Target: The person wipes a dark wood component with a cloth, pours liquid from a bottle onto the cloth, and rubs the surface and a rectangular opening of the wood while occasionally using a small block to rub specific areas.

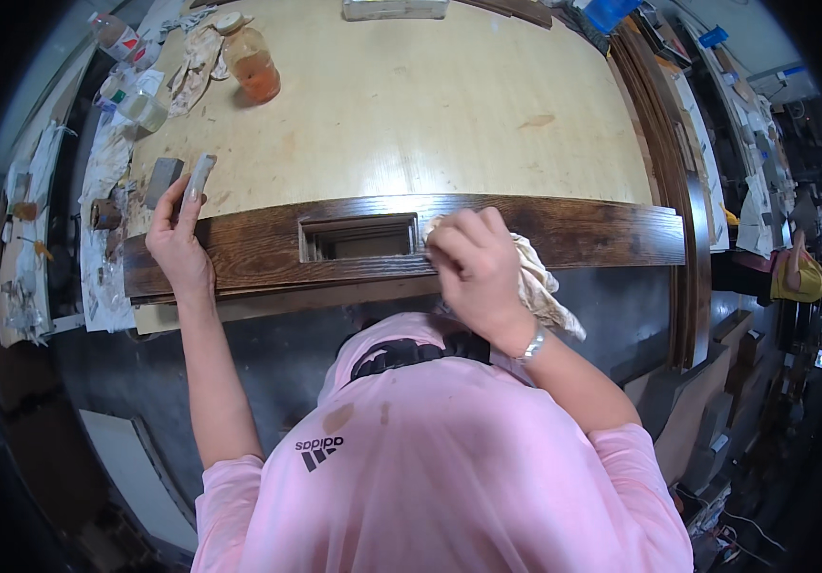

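Note:
A dark brown, glossy wooden board (pixel 249 258) lies across the near edge of the table, with a rectangular cutout left of its middle. My right hand (pixel 480 272) is closed on a stained whitish cloth (pixel 540 291) at the board, just right of the cutout; the cloth's loose end hangs over the near edge. At the board's left end my left hand (pixel 180 234) pinches a thin, light grey strip-like piece (pixel 202 176), its exact kind unclear. Beside those fingers, a dark grey block (pixel 163 180) rests on the table.
A jar of orange-red liquid (pixel 252 72) stands on the pale tabletop (pixel 401 105), near a crumpled rag (pixel 197 69). Plastic bottles (pixel 129 46) lie at the far left. Long dark boards (pixel 688 258) line the right side. Another person (pixel 798 277) is farther right.

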A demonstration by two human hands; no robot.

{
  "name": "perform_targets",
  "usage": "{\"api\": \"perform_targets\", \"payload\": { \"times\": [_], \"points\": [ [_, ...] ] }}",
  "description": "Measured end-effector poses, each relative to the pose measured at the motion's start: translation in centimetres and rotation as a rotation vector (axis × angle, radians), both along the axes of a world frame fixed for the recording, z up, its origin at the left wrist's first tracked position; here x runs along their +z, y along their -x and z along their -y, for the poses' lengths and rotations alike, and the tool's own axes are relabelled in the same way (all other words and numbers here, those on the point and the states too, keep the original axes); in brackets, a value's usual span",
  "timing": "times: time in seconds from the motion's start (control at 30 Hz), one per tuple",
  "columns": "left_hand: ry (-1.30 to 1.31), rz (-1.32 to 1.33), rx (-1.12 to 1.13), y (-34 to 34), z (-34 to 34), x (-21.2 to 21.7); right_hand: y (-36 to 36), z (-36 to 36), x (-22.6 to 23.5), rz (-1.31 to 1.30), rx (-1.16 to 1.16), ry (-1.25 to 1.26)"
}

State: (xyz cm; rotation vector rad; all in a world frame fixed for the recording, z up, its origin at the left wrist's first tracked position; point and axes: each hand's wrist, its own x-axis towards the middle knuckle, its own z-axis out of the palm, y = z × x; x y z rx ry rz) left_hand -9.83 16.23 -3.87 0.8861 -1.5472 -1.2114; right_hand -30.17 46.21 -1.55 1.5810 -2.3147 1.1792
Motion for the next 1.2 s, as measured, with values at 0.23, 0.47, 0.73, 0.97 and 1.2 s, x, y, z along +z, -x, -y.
{"api": "perform_targets", "payload": {
  "times": [0.23,0.47,0.73,0.97,1.2],
  "points": [
    [0.022,0.046,-0.006,0.1,-0.1,0.4,0.1,1.2,0.2,0.022,0.003,-0.03],
    [0.041,0.06,-0.005,-0.1,-0.4,0.4,2.0,-0.9,0.4,0.036,-0.02,-0.191],
    [0.023,0.063,-0.012,-0.5,-0.5,0.2,1.9,-0.8,0.6,0.029,0.002,-0.211],
    [0.023,0.04,-0.035,0.1,-0.6,0.2,-0.2,1.0,1.6,0.076,0.18,-0.163],
    [-0.009,0.056,-0.045,0.2,-0.6,0.6,0.3,0.9,1.4,-0.006,0.071,-0.163]
  ]
}}
